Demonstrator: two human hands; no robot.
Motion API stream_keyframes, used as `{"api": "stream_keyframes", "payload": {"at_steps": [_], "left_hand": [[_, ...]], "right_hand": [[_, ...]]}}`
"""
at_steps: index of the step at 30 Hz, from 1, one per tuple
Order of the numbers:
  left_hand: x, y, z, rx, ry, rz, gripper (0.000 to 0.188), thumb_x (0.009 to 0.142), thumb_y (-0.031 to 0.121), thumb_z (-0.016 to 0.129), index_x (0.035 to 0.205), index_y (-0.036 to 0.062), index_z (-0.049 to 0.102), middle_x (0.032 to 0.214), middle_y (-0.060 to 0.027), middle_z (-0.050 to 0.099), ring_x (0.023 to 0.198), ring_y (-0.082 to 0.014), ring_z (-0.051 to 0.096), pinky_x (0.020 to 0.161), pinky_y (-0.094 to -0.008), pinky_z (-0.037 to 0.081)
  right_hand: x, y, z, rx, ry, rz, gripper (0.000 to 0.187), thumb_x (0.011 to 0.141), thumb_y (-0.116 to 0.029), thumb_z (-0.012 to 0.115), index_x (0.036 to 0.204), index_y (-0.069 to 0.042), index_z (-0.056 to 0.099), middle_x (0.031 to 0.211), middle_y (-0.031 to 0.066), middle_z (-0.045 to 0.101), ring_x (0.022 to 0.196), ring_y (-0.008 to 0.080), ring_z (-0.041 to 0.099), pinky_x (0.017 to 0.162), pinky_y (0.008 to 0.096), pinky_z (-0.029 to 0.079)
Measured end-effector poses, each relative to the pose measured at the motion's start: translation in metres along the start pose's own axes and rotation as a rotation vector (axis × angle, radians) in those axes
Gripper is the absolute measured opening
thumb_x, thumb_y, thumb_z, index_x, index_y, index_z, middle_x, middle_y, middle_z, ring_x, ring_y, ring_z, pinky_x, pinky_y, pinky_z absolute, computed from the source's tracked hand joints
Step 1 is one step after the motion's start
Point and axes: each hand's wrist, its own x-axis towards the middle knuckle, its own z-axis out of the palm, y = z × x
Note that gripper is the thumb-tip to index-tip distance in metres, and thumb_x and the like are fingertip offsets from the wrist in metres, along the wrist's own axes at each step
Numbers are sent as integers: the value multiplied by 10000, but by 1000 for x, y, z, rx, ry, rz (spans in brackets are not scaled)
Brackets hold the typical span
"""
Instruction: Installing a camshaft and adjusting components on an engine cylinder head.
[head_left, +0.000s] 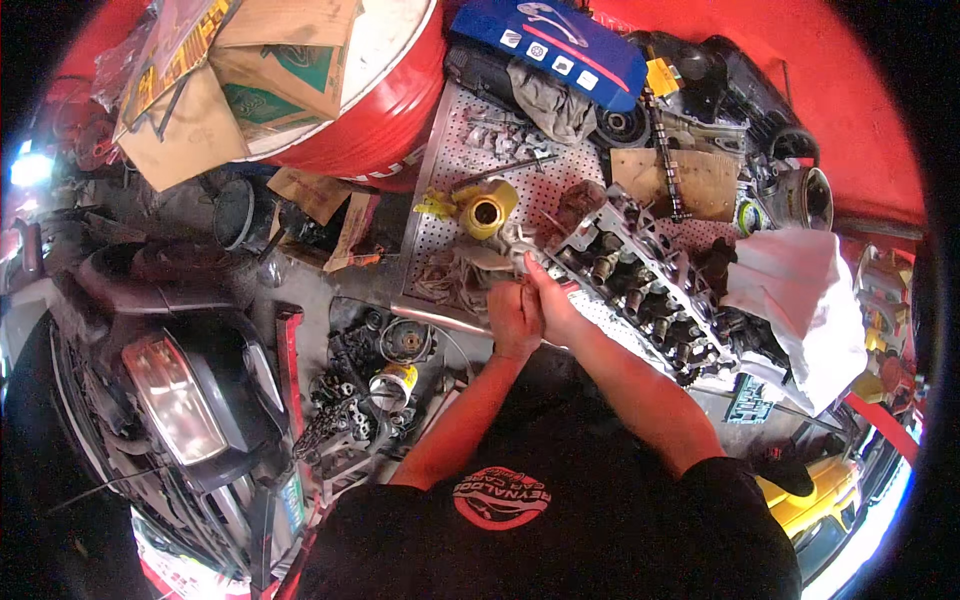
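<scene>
Left grip (515, 315) and right grip (552, 297) are pressing together, can't tell if they're clutching anything, and that silvery metal cylinder head (660, 300) is sitting beside them on the perforated metal desk (565, 180).

Bare metal, worn cardboard and glossy paint on my feed.
Through my head camera I see a perforated silvery metal bench top (560, 182), dull and stained; at right, a long grey cast-metal cylinder head (640, 284), bright along its edges, darkly grimy inside. The golden-yellow pot (474, 222) looks smooth. Far left, a round red drum (385, 125) shines beside a matt brown cardboard box (190, 118). The crumpled grey rag (550, 105) looks like soft cloth; the creased white sheet (800, 290) is matt, cloth or paper, I can't tell.
</scene>
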Motion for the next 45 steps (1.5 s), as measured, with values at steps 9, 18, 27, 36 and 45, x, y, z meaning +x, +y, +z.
{"api": "stream_keyframes", "payload": {"at_steps": [9,18,27,36,45], "left_hand": [[4,-55,-16,-4,-137,-90,262,991,290,587,993,36,650,981,-209,617,950,-433,583,846,-514,474],[20,-88,0,566,-401,130,412,936,261,646,1303,86,573,1243,-196,564,1205,-405,524,1020,-562,420],[24,-88,-44,353,-359,280,486,861,151,673,1327,41,593,1223,-213,630,1294,-425,510,1038,-582,405],[212,-132,-97,509,-64,79,278,930,125,662,1204,80,662,886,-212,715,809,-428,695,722,-531,550],[346,-103,-2,808,-486,270,374,905,346,701,1223,152,663,889,-238,732,863,-467,710,772,-583,555]], "right_hand": [[5,23,1,-203,-40,-60,783,1018,-632,535,1542,-63,412,1527,137,505,1396,263,483,1185,408,356],[-64,30,-59,-1097,-5,-343,645,987,-529,656,1442,-80,571,1540,219,479,1434,333,459,1215,423,328],[-140,142,-225,-1230,463,37,609,946,-521,686,1362,-79,641,1346,205,656,1250,344,628,1065,448,481],[-180,259,-273,-925,836,380,1001,825,-738,707,1511,-47,473,1422,303,564,1327,431,552,1115,485,451],[-180,306,-270,-975,881,246,867,884,-590,724,1527,-78,449,1422,300,551,1354,447,520,1111,484,460]]}}
